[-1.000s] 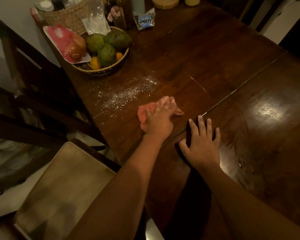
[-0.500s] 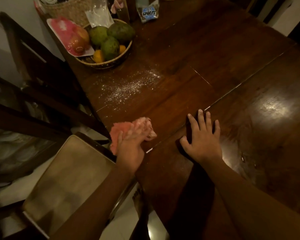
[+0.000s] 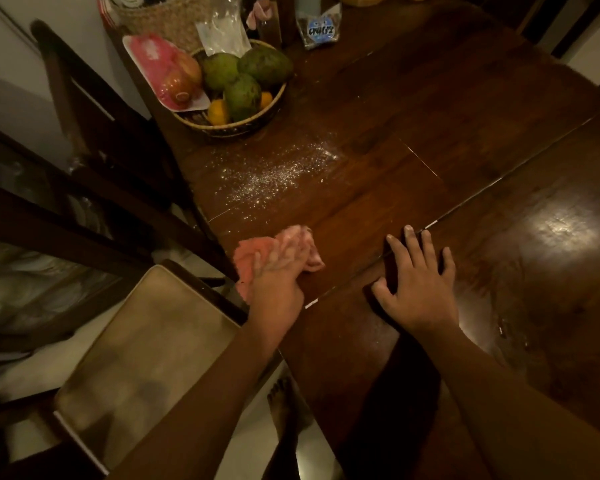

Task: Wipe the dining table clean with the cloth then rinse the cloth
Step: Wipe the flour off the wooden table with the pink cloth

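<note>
My left hand (image 3: 279, 277) presses a crumpled pink cloth (image 3: 250, 256) flat against the dark wooden dining table (image 3: 447, 109), right at its left edge, with part of the cloth hanging over the side. A patch of white powder (image 3: 274, 173) lies scattered on the wood just beyond the cloth, toward the fruit basket. My right hand (image 3: 416, 282) rests palm down on the table with fingers spread, holding nothing, to the right of the cloth.
A woven basket of green mangoes and oranges (image 3: 236, 95) stands at the far left with a pink packet (image 3: 163, 69) leaning on it. A snack packet (image 3: 321, 29) and bottles sit behind. A cushioned chair (image 3: 146, 351) stands under the table's left edge.
My left hand pulled the cloth back from mid-table to the left edge, then pushed it slightly forward and onto the wood again. My right hand stayed planted.
</note>
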